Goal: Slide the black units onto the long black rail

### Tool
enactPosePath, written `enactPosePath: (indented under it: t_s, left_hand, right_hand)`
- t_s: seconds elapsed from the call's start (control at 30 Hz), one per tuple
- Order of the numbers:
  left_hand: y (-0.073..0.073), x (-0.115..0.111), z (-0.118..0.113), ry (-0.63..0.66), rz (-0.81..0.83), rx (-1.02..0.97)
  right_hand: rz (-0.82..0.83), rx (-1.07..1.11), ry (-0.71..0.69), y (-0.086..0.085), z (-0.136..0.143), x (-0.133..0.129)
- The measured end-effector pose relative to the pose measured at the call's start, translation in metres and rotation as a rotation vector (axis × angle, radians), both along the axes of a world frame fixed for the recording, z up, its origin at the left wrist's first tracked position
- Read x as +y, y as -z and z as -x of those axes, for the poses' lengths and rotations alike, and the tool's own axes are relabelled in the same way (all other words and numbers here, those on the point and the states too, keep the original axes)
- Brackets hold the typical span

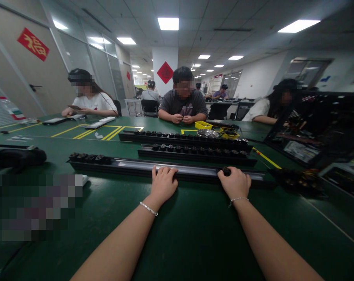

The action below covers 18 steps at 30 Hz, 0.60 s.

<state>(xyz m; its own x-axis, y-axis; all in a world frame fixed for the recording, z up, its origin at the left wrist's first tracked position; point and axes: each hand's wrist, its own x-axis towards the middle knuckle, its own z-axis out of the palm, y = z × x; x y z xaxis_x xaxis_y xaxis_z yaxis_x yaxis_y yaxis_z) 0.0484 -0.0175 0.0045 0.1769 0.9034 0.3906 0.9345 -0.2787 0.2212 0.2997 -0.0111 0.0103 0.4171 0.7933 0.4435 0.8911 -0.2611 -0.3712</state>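
A long black rail (130, 164) with a shiny channel lies across the green table before me. Several small black pieces with metallic tops (90, 157) sit in its left end. My left hand (164, 182) is closed over the rail's near edge around its middle, fingertips on the channel. Farther right, my right hand (234, 182) pinches a small dark round piece (226, 170) at the channel; my fingers partly hide it, so whether it is seated in the rail I cannot tell.
Two more rails (194, 152) (130, 136), filled with similar pieces, lie beyond. A yellow tray (203, 125) and metal dish (207, 134) stand behind them. Dark loose parts (301, 180) lie right, beside a black-framed case (308, 128). Several people sit around; one (182, 99) faces me.
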Motion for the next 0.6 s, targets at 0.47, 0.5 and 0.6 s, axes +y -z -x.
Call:
enactPosePath:
  t_s: [0.47,0.5,0.6]
  left_hand:
    - [0.0004,0.0004,-0.0004,-0.003,0.005,0.003]
    - [0.0005,0.0006,-0.0002,0.000,0.002,0.001]
    - [0.0012,0.0015,0.0002,0.008,-0.007,-0.009]
  right_hand:
    - [-0.008,0.024,0.052,0.0022,-0.0050,-0.0003]
    - [-0.010,0.025,0.053,0.0025,-0.0050,-0.0003]
    - [-0.015,0.027,0.061,0.0023,-0.0049,0.0000]
